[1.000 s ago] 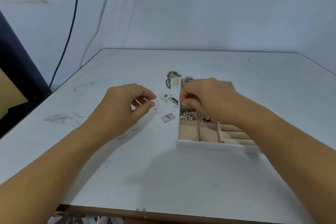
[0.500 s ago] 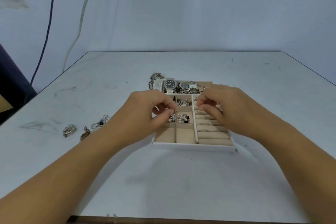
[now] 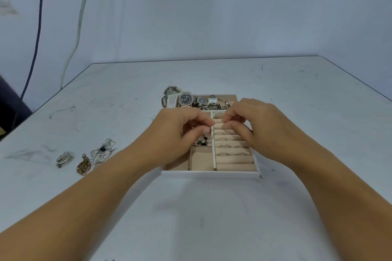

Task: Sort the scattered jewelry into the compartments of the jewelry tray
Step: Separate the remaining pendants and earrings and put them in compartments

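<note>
A: Left hand (image 3: 180,131) pinches a thin silver hoop (image 3: 210,136); right hand (image 3: 252,121) fingertips closed, on what I can't tell.

B: Both over the beige compartmented jewelry tray (image 3: 212,172). Lower the hoop gently; loose pieces (image 3: 84,164) remain on the white surface (image 3: 201,218).

no text, label, brand or number can be read anywhere; the dark dial of the watch (image 3: 186,99) in the jewelry tray (image 3: 210,174) is too small and blurred to make out.
</note>
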`<state>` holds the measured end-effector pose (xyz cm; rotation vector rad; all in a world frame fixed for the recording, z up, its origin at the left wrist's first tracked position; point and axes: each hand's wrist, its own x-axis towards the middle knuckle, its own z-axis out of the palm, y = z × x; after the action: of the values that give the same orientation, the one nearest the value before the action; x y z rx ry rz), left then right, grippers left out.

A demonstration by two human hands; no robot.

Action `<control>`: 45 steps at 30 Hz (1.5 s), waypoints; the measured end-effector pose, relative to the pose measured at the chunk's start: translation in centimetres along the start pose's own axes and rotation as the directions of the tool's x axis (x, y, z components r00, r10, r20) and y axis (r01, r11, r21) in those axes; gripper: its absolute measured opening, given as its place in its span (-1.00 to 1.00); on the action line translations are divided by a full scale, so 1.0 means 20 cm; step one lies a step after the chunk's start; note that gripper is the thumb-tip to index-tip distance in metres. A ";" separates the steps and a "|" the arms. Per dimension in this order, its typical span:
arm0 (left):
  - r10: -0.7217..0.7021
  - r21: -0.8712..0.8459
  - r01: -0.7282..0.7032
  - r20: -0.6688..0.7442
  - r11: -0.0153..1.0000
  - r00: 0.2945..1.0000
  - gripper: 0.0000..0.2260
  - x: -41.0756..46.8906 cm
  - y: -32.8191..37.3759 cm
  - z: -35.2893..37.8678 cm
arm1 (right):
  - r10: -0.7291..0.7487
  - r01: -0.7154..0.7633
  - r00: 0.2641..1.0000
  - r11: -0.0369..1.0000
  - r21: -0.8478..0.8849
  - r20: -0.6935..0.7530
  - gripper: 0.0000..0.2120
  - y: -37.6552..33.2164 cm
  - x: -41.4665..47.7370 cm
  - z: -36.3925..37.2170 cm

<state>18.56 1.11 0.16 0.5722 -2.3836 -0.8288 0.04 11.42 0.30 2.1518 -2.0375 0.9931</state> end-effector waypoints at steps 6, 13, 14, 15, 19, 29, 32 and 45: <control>0.085 0.319 -0.091 0.033 0.943 0.996 -0.90 0.02 -0.04 0.03 | 0.035 -0.035 0.999 0.999 -0.007 0.022 -0.96 0.01 0.00 -0.01; -0.010 0.306 -0.041 0.164 0.951 0.986 -0.36 -0.09 -0.05 -0.01 | 0.046 -0.046 0.999 0.999 -0.007 0.024 -0.95 0.00 -0.01 -0.03; -0.039 0.320 -0.026 0.194 0.947 0.980 -0.28 -0.10 -0.04 -0.01 | 0.049 -0.049 0.999 0.999 -0.006 0.022 -0.95 0.01 -0.01 -0.03; -0.061 0.343 -0.017 0.214 0.939 0.975 -0.22 -0.12 -0.03 -0.01 | 0.053 -0.053 0.998 0.999 -0.006 0.022 -0.94 0.01 -0.01 -0.03; -0.088 0.402 -0.015 0.237 0.915 0.967 -0.17 -0.14 -0.02 0.02 | 0.090 -0.089 0.995 0.996 -0.028 0.041 -0.94 0.00 -0.01 -0.04; -0.066 0.371 -0.024 0.228 0.928 0.971 -0.16 -0.13 -0.04 0.03 | 0.068 -0.081 0.969 0.996 0.046 0.237 -0.98 -0.12 -0.06 -0.18; -0.073 0.365 -0.019 0.235 0.931 0.969 -0.16 -0.13 -0.04 0.02 | -0.108 0.108 0.974 0.994 0.009 0.197 -0.96 -0.13 -0.10 -0.12; -0.055 0.355 -0.034 0.239 0.934 0.970 -0.17 -0.13 -0.05 0.02 | -0.149 0.150 0.977 0.989 0.006 0.155 -0.95 -0.07 -0.18 0.00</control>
<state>20.57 2.05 -1.70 0.6554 -2.7885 -0.4913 1.52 14.74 -0.79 2.4066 -1.8990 0.8253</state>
